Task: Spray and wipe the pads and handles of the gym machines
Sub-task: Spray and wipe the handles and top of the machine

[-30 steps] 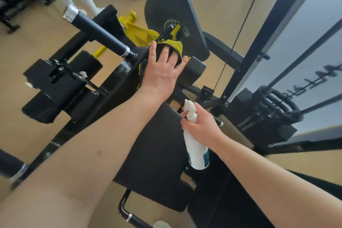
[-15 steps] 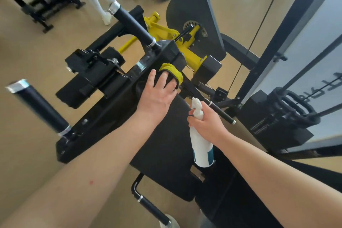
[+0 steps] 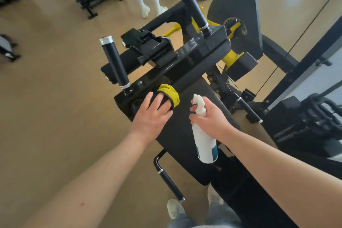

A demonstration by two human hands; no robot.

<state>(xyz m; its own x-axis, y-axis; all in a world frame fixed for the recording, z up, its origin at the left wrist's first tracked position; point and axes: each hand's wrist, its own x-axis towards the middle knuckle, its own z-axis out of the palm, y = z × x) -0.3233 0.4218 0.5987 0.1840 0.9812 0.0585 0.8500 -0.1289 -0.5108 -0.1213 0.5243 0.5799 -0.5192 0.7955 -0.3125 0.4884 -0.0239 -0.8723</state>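
While left fingers [image 3: 149,98] press spread on cloth [image 3: 171,94], right fingers [image 3: 193,117] grip the bottle [image 3: 204,144].

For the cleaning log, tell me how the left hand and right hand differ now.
The left hand lies flat, fingers straight, pressing the yellow-and-black cloth on the machine; the right hand curls round the spray bottle. The left hand touches the machine; the right hand is held above it. Both are bare.

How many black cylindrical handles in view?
4: near-left upright handle, far upright handle, low handle beside white shoe, angled handle right of white plastic spray bottle. Others may be hidden.
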